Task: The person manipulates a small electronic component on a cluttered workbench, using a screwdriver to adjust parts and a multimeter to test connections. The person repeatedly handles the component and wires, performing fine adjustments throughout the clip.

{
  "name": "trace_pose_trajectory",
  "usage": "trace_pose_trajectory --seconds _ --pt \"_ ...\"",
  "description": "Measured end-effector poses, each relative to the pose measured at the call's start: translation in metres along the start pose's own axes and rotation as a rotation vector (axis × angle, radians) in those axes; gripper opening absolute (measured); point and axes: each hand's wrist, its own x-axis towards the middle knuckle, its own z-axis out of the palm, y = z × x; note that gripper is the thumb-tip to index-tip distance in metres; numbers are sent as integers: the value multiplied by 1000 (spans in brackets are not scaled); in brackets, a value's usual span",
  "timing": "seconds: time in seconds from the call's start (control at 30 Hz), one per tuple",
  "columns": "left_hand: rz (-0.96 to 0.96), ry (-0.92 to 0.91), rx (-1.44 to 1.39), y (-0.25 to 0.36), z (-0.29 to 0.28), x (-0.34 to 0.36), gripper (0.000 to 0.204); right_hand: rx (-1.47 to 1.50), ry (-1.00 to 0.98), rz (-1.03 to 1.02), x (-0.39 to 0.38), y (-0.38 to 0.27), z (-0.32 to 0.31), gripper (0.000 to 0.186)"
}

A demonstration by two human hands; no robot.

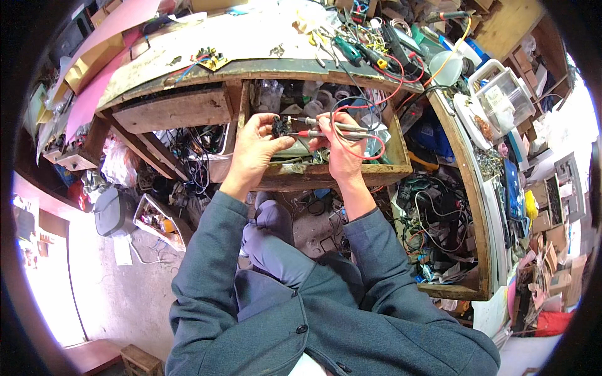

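Over an open wooden drawer [351, 177], my left hand [251, 153] pinches a small black part [280, 127] between thumb and fingers. Its exact kind is too small to tell. My right hand [346, 156] grips a pair of test probes [351, 129] side by side, one with a red section, their tips pointing left at the black part. Whether both tips touch it I cannot tell. A red lead [382, 145] loops out from the probes, and a black lead [374, 103] curves up toward the bench top.
Small parts and cables fill the drawer. On the bench top [251, 42] lie a small circuit board with wires [208, 60], a green-handled tool [347, 49] and tangled wires. A cable-filled wooden compartment [483, 263] stands at right; a grey bin [114, 213] is on the floor at left.
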Motion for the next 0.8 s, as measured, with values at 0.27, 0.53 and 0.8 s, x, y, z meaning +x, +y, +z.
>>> trace_pose_trajectory --seconds 0.27,0.53,0.8 --pt "6 0 -9 -1 -1 -1 53 -1 26 -14 -3 -3 6 15" --pt "14 19 36 0 3 0 54 -50 31 -21 -4 -4 6 15" --pt "15 19 -6 4 6 -4 52 -8 -12 -52 -3 -1 5 14"
